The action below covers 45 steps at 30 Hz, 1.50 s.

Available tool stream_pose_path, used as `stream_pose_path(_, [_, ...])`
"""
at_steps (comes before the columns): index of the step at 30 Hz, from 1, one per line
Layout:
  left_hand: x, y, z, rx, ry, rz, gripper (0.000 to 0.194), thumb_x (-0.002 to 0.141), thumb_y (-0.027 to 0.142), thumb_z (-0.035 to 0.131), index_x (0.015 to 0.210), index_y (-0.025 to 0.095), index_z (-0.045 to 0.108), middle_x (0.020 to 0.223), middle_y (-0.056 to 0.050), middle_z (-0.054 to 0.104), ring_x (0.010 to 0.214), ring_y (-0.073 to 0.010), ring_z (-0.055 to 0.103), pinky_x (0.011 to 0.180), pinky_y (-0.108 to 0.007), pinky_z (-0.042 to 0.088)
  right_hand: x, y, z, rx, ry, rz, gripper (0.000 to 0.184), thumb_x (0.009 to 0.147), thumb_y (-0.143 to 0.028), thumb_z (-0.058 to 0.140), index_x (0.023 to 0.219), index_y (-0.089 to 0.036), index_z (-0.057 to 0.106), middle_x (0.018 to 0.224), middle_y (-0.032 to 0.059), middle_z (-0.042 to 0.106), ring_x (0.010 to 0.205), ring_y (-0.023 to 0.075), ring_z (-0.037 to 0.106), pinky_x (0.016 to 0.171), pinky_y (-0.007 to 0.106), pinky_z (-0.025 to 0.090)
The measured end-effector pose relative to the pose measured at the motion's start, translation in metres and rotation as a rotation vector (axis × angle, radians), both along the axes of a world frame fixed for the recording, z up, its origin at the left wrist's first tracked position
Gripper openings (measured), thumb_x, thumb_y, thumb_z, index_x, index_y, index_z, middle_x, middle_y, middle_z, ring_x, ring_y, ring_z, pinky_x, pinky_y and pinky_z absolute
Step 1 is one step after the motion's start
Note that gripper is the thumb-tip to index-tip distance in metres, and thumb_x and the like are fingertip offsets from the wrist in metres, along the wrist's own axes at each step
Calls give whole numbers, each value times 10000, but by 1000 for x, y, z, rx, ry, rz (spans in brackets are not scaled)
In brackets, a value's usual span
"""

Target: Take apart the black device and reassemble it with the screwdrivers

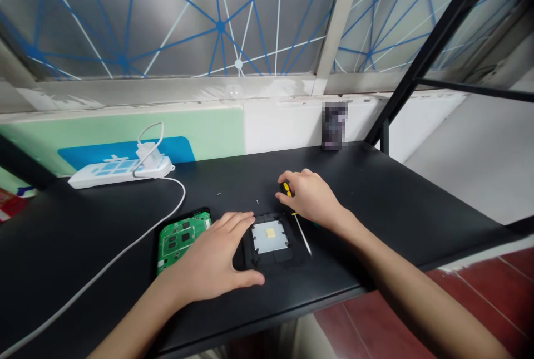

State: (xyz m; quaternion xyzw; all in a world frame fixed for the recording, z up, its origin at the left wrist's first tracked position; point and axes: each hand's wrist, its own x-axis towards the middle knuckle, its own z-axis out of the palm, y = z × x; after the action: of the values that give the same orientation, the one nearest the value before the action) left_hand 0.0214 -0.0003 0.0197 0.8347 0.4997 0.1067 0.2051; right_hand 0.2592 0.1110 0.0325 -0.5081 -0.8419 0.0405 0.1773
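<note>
My left hand (pixel 217 256) spans the left side of a black plastic casing (pixel 277 257), fingers at its far edge and thumb at its near edge. A silver metal plate (pixel 261 237) with a small pale yellow pad (pixel 271 232) sits in the casing. Closed around a black-and-yellow screwdriver (pixel 286 187) by its handle, my right hand (pixel 312 195) is just beyond the casing's right side. The metal shaft slants down toward me beside the casing. Left of it, partly behind my left hand, lies a green circuit board (pixel 179 239) in a black shell.
Two tiny screws (pixel 257 201) lie on the black desk (pixel 396 203) past the casing. A white power strip (pixel 120 172) with a plugged-in charger (pixel 149 154) stands back left, its cable (pixel 182 195) running forward. A pixelated dark object (pixel 334 126) leans against the wall.
</note>
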Motion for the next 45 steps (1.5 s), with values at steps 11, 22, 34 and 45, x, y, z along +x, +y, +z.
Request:
stream_pose_path(11, [27,2,4,62,89,-1,944,796,563,784,1529,83,432,1551,-199,511,1438,-366,457,1196,-513,384,19,5,-22,41,-199,-99,274,925,-354,597,1116,-187,700,1065,137,741,1047,336,598,887,428,422])
stream_pose_path(22, [-15,-19,5,187,121,85,963,835,692,694,1591,203,352,1661,-134,367,1509,-381,375,1225,-581,341,22,11,-29,87,-67,-119,466,947,-460,598,1239,-105,673,1133,186,697,1084,371,598,955,495,470])
stream_pose_path(34, [-139,-58,-29,261,139,289,999,836,623,714,1630,373,162,1675,-80,320,1432,-424,479,1155,-596,446,2,-25,-6,102,241,480,318,954,-469,632,1100,-192,687,1063,80,719,1067,244,572,985,419,490])
stream_pose_path(45, [-102,-53,-25,184,23,228,1007,817,456,762,1616,340,159,1648,-110,298,1454,-407,439,1189,-557,413,3,-25,-10,66,146,598,296,953,-467,629,965,-197,750,926,52,710,846,188,557,828,370,406])
